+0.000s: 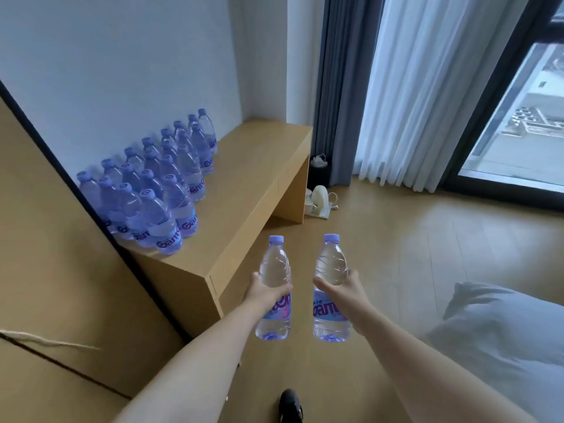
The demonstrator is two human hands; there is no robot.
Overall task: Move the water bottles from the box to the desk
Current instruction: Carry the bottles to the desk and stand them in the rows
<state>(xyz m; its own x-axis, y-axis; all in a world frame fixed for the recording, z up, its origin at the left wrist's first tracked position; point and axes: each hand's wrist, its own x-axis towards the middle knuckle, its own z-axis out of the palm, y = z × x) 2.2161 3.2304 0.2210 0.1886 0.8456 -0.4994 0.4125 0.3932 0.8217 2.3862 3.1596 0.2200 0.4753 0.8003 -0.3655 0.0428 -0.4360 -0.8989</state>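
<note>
Two upright bottles, one (273, 288) gripped by the left hand (262, 293), another (331, 288) by the right hand (345, 288), are held off the desk's (244, 190) near corner.

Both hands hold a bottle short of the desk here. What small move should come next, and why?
Probably carry both forward and left over the desk. The left hand and right hand each grip an upright bottle, left bottle and right bottle, in the air beside the desk's front edge, while the bottles on the desk leave bare top in front.
</note>
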